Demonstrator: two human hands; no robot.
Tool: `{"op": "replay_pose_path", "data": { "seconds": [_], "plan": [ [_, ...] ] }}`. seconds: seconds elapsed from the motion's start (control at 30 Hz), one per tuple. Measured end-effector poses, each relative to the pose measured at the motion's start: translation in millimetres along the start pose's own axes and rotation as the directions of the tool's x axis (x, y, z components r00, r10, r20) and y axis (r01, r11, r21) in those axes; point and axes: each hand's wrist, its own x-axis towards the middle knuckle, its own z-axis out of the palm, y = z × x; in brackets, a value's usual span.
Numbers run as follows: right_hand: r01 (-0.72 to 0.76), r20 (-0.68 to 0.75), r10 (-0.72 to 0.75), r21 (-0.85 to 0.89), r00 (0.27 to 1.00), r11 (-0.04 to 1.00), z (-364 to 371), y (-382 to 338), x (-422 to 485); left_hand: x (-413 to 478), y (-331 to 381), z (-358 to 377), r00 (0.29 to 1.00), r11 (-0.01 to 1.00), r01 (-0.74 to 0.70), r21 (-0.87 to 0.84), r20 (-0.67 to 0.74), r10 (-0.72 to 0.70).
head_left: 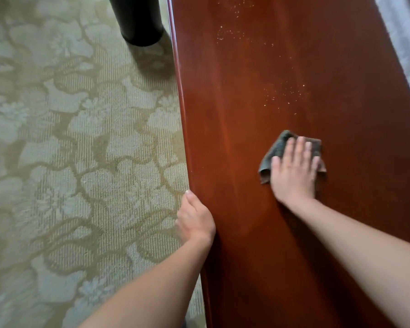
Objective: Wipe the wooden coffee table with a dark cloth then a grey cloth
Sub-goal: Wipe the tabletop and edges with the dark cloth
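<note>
Near the middle of the wooden desk (246,91), the right hand (294,171) lies flat, straight fingers pressing the folded dark cloth (277,147), which looks soft, light and apt to bunch, so best pinned under the whole palm, while the left hand (194,221) grips the desk's left edge.

No writing, label, brand mark, number or sign can be read anywhere in the head view. There is none on the glossy reddish-brown wooden table top (294,67), the folded dark grey cloth (278,146), the black cylindrical object (140,20) or the pale green floral-patterned carpet (81,138).
</note>
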Motion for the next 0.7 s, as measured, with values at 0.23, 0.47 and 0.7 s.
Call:
{"op": "replay_pose_path", "data": {
  "seconds": [0.23, 0.47, 0.7],
  "plan": [
    [0.573, -0.031, -0.574, -0.050, 0.818, 0.818, 19.3, -142.2, -39.9, 0.0, 0.3, 1.1, 0.999, 0.999, 0.028, -0.026, -0.017, -0.028],
    [0.718, 0.000, -0.721, -0.096, 0.693, 0.690, 6.5, -158.5, 10.4, 2.3, -2.6, 6.8, 0.999, 1.000, 0.022, -0.008, -0.048, -0.022],
    [0.661, 0.019, -0.661, -0.045, 0.750, 0.749, -0.4, -167.5, 28.4, 3.6, -6.3, 7.1, 0.996, 1.000, 0.017, -0.023, -0.084, -0.019]
  ]
}}
